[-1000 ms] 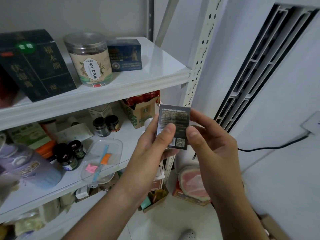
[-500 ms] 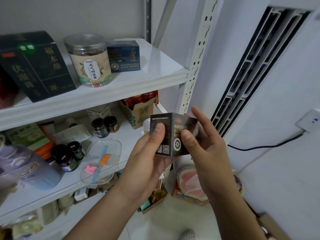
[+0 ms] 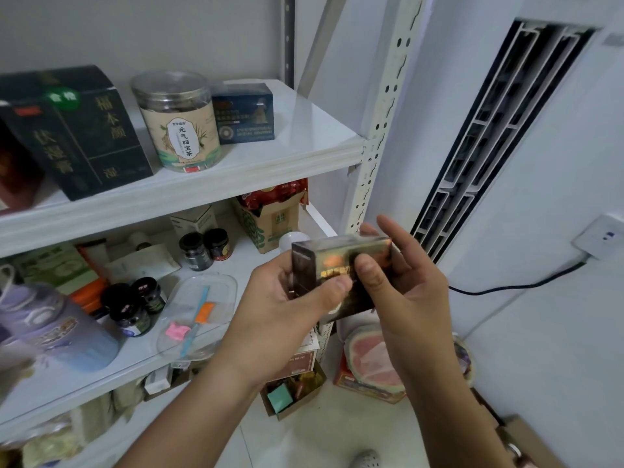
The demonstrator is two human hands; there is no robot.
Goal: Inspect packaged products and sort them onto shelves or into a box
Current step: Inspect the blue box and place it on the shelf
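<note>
both the left hand (image 3: 283, 298) and right hand (image 3: 401, 292) grip the dark box (image 3: 341, 265) between them.

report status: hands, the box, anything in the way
Left hand and right hand both grip the small dark box. Box held mid-air, not yet placed. Nothing between it and the top shelf.

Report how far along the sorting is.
Looks done: a tea jar, a blue box and a dark green box stand on the top shelf. In hand: left hand and right hand hold a small dark box, under inspection. Left: placing it on a shelf or in a box.
</note>
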